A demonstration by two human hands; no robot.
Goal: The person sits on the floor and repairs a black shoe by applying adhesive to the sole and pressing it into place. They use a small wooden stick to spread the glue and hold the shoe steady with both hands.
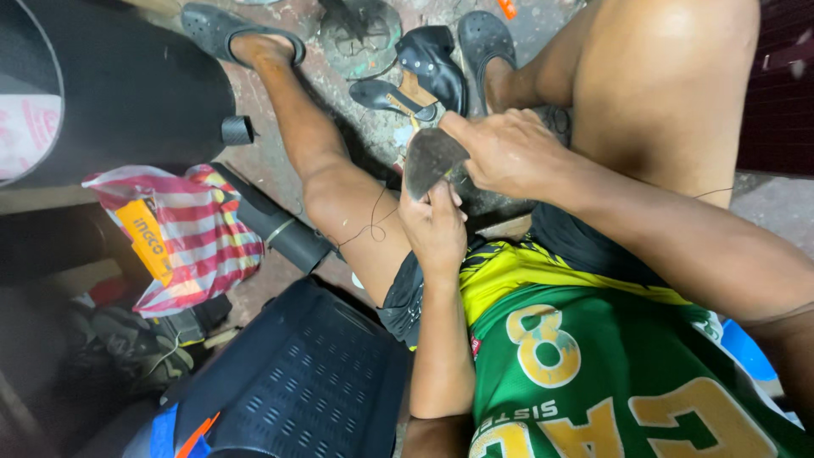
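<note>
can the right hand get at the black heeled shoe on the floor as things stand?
Probably yes. The black heeled shoe lies just beyond the right hand with nothing between them. But that hand is busy on the dark sole piece, which the left hand holds from below.

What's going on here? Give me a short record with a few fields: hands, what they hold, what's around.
left hand: grips the lower edge of a dark sole piece
right hand: on the piece's upper right edge, fingers curled over it
setting: person seated, knees apart, above a stained floor
on the floor: black heeled shoe between the feet
to the left: red-and-white striped bag, black rubber sheet
</note>
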